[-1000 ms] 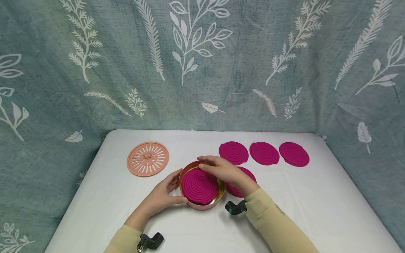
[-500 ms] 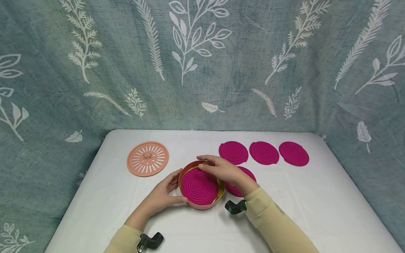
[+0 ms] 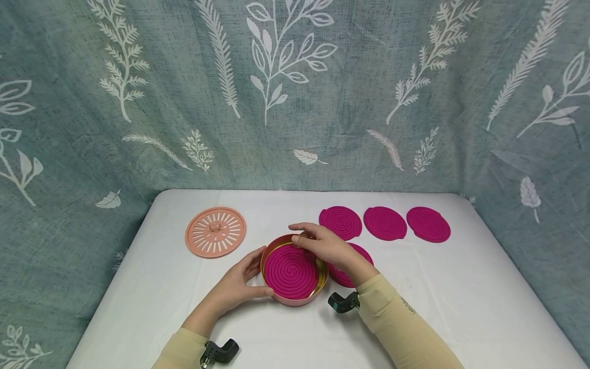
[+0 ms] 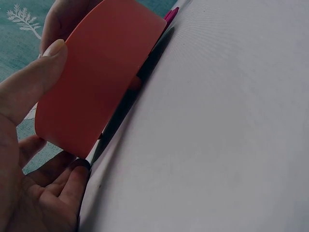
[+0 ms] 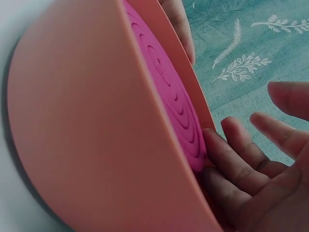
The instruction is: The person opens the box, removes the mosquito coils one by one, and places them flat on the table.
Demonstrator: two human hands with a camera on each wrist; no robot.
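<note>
A magenta mosquito coil (image 3: 291, 271) lies inside a round coral tin (image 3: 295, 302) with a gold interior, in the middle of the head view. My left hand (image 3: 236, 288) grips the tin's left side, its thumb on the near wall and its fingers farther round. In the left wrist view, that thumb presses the outer wall of the tin (image 4: 96, 82). Over the far right rim is my right hand (image 3: 326, 249). In the right wrist view, fingertips of the right hand (image 5: 260, 181) reach inside the rim and touch the coil (image 5: 171, 96), with the thumb held apart.
A slotted coral lid (image 3: 215, 232) lies at the back left of the white table (image 3: 415, 318). Three magenta coils, including the nearest one (image 3: 340, 223), form a back row on the right. Another coil (image 3: 352, 279) lies beside the tin, partly under the right hand.
My right hand has risen slightly and shifted right, with its thumb moving off the coil. The coil's front edge has settled inside the tin. My left hand has stayed in place.
</note>
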